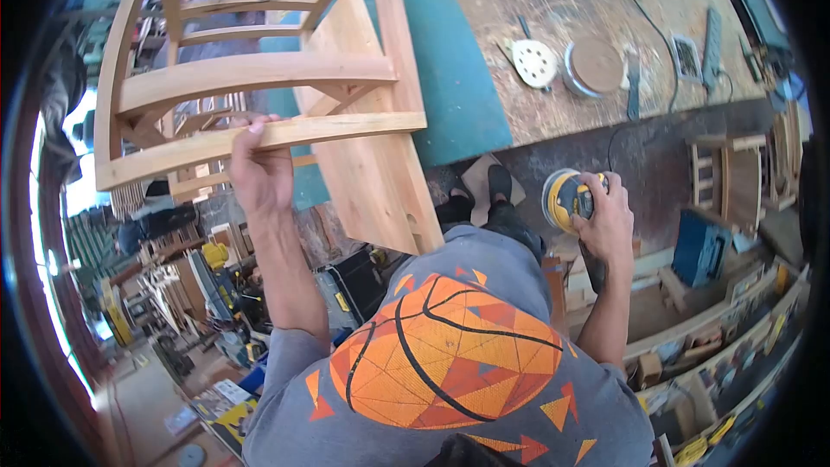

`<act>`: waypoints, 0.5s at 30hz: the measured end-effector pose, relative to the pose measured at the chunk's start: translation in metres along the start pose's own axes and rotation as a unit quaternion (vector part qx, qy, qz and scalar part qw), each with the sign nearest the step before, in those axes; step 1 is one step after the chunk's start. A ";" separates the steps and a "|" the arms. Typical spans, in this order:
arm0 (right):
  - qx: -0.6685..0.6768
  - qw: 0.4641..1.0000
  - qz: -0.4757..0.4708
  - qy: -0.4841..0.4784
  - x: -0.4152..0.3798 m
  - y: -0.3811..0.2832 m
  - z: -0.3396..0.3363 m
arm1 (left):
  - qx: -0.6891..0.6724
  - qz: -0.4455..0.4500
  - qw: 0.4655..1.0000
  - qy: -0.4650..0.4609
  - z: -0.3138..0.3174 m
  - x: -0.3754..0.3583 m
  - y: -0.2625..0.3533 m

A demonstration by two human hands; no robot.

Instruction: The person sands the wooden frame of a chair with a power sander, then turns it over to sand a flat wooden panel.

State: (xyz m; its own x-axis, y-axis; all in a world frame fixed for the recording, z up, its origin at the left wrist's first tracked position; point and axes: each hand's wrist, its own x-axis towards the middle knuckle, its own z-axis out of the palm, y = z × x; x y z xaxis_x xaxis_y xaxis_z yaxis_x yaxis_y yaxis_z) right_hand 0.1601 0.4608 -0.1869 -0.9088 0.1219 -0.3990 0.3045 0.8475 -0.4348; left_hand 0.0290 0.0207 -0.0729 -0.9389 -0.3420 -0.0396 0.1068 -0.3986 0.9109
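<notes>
My left hand [262, 171] is closed around the near rail of a pale wooden chair frame [346, 128], which is held tilted at the upper left with its slats farther off. Beneath the frame, a wide wooden board [367, 186] slants from the table towards my shirt. Off to the right, my right hand [608, 218] grips a yellow and black orbital sander [566, 197] from its top and side. The sander's round pad faces left, apart from the chair frame.
On the worn workbench [562, 0] lie a white perforated disc [533, 63], a brown round sanding disc [596, 67] and a power strip [711, 47]. A teal mat [458, 78] covers its left part. Wooden chairs [731, 173] and a blue box [700, 246] stand at right.
</notes>
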 end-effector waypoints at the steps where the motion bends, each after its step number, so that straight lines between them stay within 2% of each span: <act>1: -0.005 1.000 -0.017 0.007 0.005 -0.004 -0.001 | -0.049 -0.015 0.999 -0.014 -0.002 0.004 0.013; 3: -0.017 0.998 -0.052 0.018 0.014 -0.008 -0.004 | -0.091 0.000 0.995 -0.040 -0.010 0.018 0.033; 9: -0.004 0.995 -0.086 0.057 0.009 -0.025 -0.039 | -0.196 0.003 0.980 0.024 0.007 0.041 0.062; 11: 0.017 0.995 -0.061 0.077 -0.003 -0.020 -0.053 | -0.223 0.017 0.975 0.013 0.007 0.041 0.064; 14: 0.005 0.993 -0.026 0.119 -0.026 -0.002 -0.066 | -0.246 0.024 0.962 0.115 0.014 0.022 0.063; 15: 0.002 0.991 -0.008 0.136 -0.030 0.004 -0.069 | -0.252 0.024 0.961 0.113 0.009 0.020 0.064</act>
State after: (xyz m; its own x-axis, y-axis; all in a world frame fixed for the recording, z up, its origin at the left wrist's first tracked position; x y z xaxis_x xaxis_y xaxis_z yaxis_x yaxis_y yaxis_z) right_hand 0.1694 0.4962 -0.1211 -0.9565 0.2435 -0.1606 0.2903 0.8487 -0.4421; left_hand 0.0143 -0.0043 -0.0117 -0.8397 -0.5236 -0.1440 0.3462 -0.7204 0.6010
